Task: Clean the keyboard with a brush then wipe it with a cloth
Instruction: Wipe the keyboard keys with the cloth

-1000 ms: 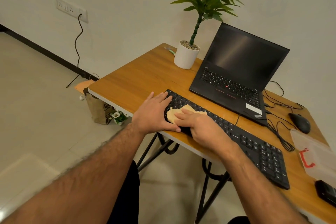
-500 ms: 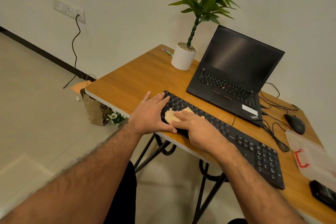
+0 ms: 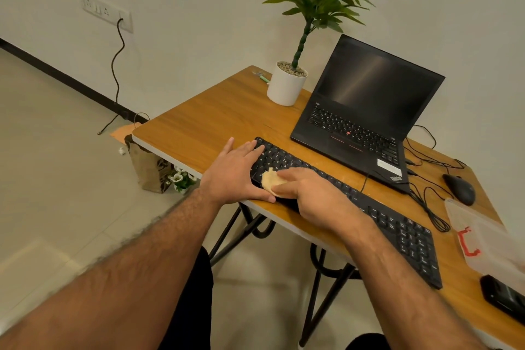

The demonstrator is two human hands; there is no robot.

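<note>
Yellow cloth (image 3: 271, 180) sits bunched under the right hand (image 3: 308, 197), whose fingers press it down onto the near-left keys of the black keyboard (image 3: 397, 227); the fingers lie fairly flat over it, with only a lobe of cloth showing past the fingertips. A second ago more of the cloth was spread toward the keyboard's middle; it has since been drawn back toward the left end and the near edge, so the wiping stroke is running leftward. The left hand (image 3: 235, 172) stays flat and open at the keyboard's left end, fingers over the corner keys and thumb along the table (image 3: 199, 128) edge, bracing the board.

No brush can be seen in this view, which suggests the brushing step is done and the cloth wipe is under way. Most of the keyboard to the right, including the number pad, looks still to be covered.

Behind it stand a ThinkPad laptop (image 3: 366, 111) and a potted plant (image 3: 288, 84); a mouse (image 3: 460, 189) and a clear plastic box (image 3: 488, 239) lie to the right.
</note>
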